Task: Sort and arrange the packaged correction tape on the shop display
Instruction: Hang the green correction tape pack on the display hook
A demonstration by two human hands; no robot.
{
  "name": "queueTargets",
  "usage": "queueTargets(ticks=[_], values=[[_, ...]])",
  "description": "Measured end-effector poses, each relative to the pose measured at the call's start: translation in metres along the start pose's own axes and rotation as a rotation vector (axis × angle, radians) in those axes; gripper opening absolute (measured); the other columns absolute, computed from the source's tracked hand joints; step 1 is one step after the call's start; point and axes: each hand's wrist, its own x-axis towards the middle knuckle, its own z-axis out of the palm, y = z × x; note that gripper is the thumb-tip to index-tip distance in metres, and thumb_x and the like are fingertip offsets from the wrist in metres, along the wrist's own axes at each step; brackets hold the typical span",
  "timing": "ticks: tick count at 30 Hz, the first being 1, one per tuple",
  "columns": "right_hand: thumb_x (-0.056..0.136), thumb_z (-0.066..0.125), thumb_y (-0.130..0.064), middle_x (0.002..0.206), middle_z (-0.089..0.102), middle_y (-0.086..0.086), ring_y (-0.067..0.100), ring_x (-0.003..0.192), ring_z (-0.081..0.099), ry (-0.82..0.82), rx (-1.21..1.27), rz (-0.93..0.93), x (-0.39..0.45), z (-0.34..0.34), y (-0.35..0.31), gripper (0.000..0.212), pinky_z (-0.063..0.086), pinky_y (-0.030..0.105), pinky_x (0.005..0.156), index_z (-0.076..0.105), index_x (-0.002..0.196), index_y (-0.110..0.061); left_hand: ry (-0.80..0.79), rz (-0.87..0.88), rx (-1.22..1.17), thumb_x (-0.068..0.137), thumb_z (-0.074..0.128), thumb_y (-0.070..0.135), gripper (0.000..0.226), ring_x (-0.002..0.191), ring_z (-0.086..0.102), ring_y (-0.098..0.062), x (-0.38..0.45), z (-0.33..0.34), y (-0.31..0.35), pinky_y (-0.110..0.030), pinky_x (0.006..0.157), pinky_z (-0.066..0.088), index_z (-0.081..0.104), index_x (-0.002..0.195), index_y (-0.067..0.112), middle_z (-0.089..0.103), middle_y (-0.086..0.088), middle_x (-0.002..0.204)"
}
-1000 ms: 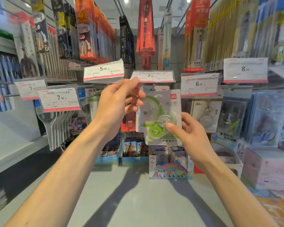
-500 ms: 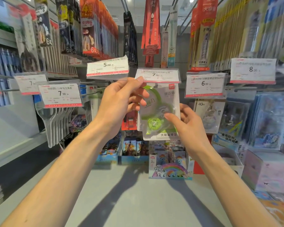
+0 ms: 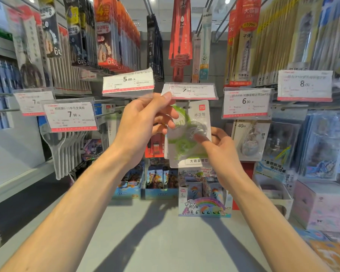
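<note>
Holding a green tape pack (image 3: 188,134) up at the hook under the 7.90 tag (image 3: 189,90). Left hand (image 3: 143,122) pinches its top edge, thumb just below the tag; right hand (image 3: 222,154) grips its lower right, forefinger on the blister.

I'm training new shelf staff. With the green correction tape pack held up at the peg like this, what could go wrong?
1. The left hand pinches only the top of the correction tape pack, right under the 7.90 price tag; lifting may knock the tag askew.
2. The hang hole is hidden, so the pack may miss the peg and drop.
</note>
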Motion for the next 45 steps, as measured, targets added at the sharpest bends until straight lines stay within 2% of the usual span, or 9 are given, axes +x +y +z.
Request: queueTargets(ticks=[4, 10, 19, 23, 27, 32, 38, 41, 45], values=[[0.09, 0.078, -0.039, 0.105, 0.077, -0.01, -0.006, 0.087, 0.072, 0.044, -0.084, -0.024, 0.005, 0.006, 0.008, 0.04, 0.05, 0.008, 0.067, 0.057, 0.122, -0.025, 0.017, 0.027, 0.032, 0.095, 0.063, 0.027, 0.012, 0.057, 0.062, -0.012, 0.0, -0.003, -0.01, -0.022, 0.052, 0.047, 0.067, 0.087, 0.019, 0.072, 0.001, 0.069], [0.081, 0.08, -0.054, 0.107, 0.077, -0.003, 0.008, 0.097, 0.074, 0.083, -0.12, -0.027, 0.011, 0.009, 0.021, 0.052, 0.056, 0.026, 0.082, 0.059, 0.118, -0.024, 0.073, 0.08, 0.124, 0.1, 0.062, 0.015, 0.009, 0.053, 0.061, -0.009, -0.001, 0.0, -0.03, -0.021, 0.048, 0.044, 0.064, 0.091, 0.014, 0.072, 0.002, 0.065], [0.086, 0.077, -0.054, 0.084, 0.062, -0.007, -0.008, 0.057, 0.055, 0.086, -0.199, -0.07, 0.008, -0.002, 0.026, 0.041, 0.046, 0.011, 0.053, 0.057, 0.11, -0.028, 0.123, 0.11, 0.263, 0.086, 0.071, 0.031, 0.013, 0.07, 0.066, -0.004, 0.001, -0.019, -0.066, -0.016, 0.058, 0.05, 0.069, 0.097, 0.024, 0.074, 0.007, 0.085], [0.085, 0.068, -0.067, 0.132, 0.06, -0.008, -0.016, 0.098, 0.059, 0.017, -0.269, -0.066, 0.01, -0.011, 0.028, 0.075, 0.049, 0.009, 0.077, 0.043, 0.145, -0.03, 0.156, 0.012, 0.39, 0.093, 0.072, 0.039, 0.025, 0.098, 0.067, 0.005, 0.014, -0.024, -0.097, -0.012, 0.077, 0.052, 0.062, 0.115, 0.034, 0.07, 0.012, 0.113], [0.079, 0.059, -0.084, 0.16, 0.045, -0.006, 0.005, 0.124, 0.053, -0.124, -0.318, 0.011, 0.018, -0.008, 0.03, 0.095, 0.043, 0.024, 0.092, 0.022, 0.158, -0.046, 0.079, -0.072, 0.311, 0.09, 0.065, 0.053, 0.062, 0.107, 0.059, 0.021, 0.024, -0.009, -0.118, -0.011, 0.089, 0.049, 0.047, 0.147, 0.036, 0.067, 0.03, 0.122], [0.081, 0.066, -0.077, 0.152, 0.054, -0.015, 0.001, 0.127, 0.057, -0.143, -0.23, 0.011, 0.025, -0.005, 0.04, 0.086, 0.045, 0.011, 0.084, 0.032, 0.155, -0.048, 0.096, -0.061, 0.299, 0.102, 0.059, 0.04, 0.042, 0.111, 0.06, 0.019, 0.025, -0.005, -0.134, 0.001, 0.081, 0.045, 0.042, 0.139, 0.05, 0.068, 0.036, 0.118], [0.085, 0.072, -0.065, 0.152, 0.054, -0.011, 0.002, 0.131, 0.056, -0.153, -0.127, 0.042, 0.032, -0.002, 0.042, 0.088, 0.044, 0.005, 0.082, 0.032, 0.158, -0.038, 0.14, -0.035, 0.303, 0.106, 0.054, 0.026, 0.039, 0.093, 0.056, 0.032, 0.03, 0.004, -0.133, 0.003, 0.074, 0.043, 0.038, 0.141, 0.034, 0.056, 0.029, 0.117], [0.088, 0.072, -0.059, 0.14, 0.058, -0.018, -0.02, 0.11, 0.058, -0.156, -0.119, 0.058, 0.027, -0.003, 0.035, 0.084, 0.044, -0.004, 0.07, 0.034, 0.157, -0.033, 0.117, -0.052, 0.305, 0.106, 0.054, 0.028, 0.041, 0.091, 0.056, 0.032, 0.027, 0.003, -0.13, 0.004, 0.072, 0.043, 0.039, 0.144, 0.031, 0.056, 0.031, 0.113], [0.094, 0.071, -0.047, 0.122, 0.064, -0.025, -0.026, 0.097, 0.061, -0.154, -0.135, 0.071, 0.012, -0.014, 0.028, 0.066, 0.046, -0.003, 0.072, 0.046, 0.15, -0.023, 0.088, -0.109, 0.36, 0.107, 0.053, 0.032, 0.036, 0.105, 0.064, 0.013, 0.015, -0.008, -0.125, -0.022, 0.097, 0.051, 0.047, 0.143, 0.03, 0.063, 0.025, 0.119]])
